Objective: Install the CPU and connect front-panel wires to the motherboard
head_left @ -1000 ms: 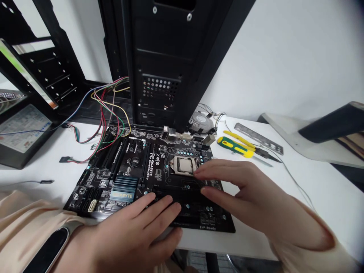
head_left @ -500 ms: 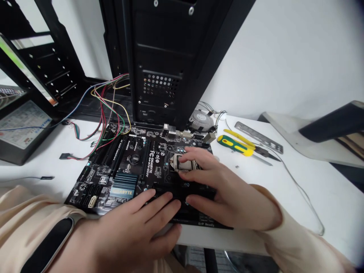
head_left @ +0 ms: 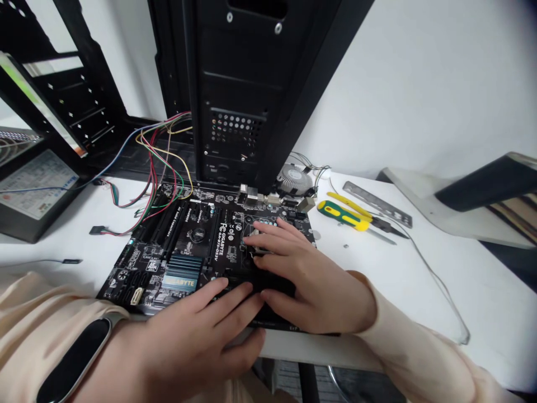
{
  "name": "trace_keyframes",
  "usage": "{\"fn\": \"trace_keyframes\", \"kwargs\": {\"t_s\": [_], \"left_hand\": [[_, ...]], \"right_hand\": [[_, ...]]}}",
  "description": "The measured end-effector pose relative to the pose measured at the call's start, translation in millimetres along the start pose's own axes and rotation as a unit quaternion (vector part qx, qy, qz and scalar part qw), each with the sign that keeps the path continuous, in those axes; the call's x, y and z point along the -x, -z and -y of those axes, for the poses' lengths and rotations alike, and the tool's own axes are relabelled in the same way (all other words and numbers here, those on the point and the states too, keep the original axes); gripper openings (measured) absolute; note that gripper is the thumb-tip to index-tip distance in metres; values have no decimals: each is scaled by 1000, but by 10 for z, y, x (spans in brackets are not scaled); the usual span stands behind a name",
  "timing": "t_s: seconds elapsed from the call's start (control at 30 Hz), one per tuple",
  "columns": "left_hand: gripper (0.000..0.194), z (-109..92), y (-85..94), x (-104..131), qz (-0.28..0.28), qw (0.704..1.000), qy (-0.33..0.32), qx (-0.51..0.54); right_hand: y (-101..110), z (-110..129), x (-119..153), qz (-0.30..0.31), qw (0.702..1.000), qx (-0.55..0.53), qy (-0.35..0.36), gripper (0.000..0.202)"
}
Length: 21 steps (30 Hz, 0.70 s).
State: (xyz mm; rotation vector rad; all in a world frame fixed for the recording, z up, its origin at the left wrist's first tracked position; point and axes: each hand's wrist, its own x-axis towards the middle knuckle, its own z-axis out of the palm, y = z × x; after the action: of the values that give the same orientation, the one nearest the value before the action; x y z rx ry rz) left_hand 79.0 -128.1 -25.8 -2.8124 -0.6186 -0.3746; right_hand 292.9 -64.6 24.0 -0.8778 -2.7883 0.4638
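A black Gigabyte motherboard (head_left: 229, 252) lies flat on the white table, with a dark heatsink (head_left: 182, 272) near its front left. Over the board's front edge rests my left hand (head_left: 210, 324), its fingers stretched out and slightly apart. My right hand (head_left: 302, 274) lies spread across the right part of the board and covers most of the CPU socket (head_left: 257, 232). Its thumb is by the left hand's fingertips. Nothing shows in either hand. Whether the right fingertips press on the socket or hover just above it, I cannot tell.
Behind the board stands a black computer case (head_left: 239, 84), with loose coloured wires (head_left: 153, 162) hanging out at left. A power supply (head_left: 42, 190) sits far left. To the right are a cooling fan (head_left: 295, 178), a green-yellow screwdriver (head_left: 342, 214), yellow-handled pliers (head_left: 352, 206) and a metal I/O shield (head_left: 377, 202).
My right hand has moved left and now covers the CPU socket, which showed between its fingers before. My left hand stays in place on the board's front edge.
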Motion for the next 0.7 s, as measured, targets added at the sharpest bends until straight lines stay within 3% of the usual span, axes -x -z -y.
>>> {"fn": "trace_keyframes", "kwargs": {"t_s": [0.47, 0.7], "left_hand": [[28, -2, 3, 0, 9, 1000, 0, 0], [47, 7, 95, -9, 64, 998, -10, 15]], "right_hand": [[-24, 11, -13, -18, 999, 32, 13, 26], [-81, 83, -17, -44, 990, 132, 12, 33]]}}
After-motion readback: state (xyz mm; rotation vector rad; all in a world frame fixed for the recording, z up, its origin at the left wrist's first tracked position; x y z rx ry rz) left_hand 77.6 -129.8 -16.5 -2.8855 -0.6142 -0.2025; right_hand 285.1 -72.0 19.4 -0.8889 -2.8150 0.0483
